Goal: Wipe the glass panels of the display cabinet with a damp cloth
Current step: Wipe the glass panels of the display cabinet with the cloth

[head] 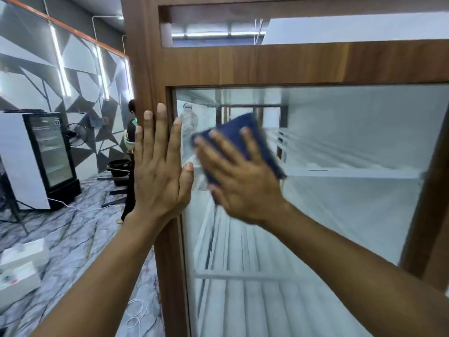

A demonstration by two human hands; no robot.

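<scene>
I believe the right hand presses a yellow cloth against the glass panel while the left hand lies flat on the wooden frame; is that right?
Not quite: the head view shows the cloth is dark blue, not yellow. The right hand does press it against the glass panel while the left hand lies flat on the wooden frame.

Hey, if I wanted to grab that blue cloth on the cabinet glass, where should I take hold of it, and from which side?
Probably the upper edge of the cloth, which sticks out past the fingers of the right hand. The hand presses it flat against the glass, so come from above and pinch that free edge; the rest is covered.
</scene>
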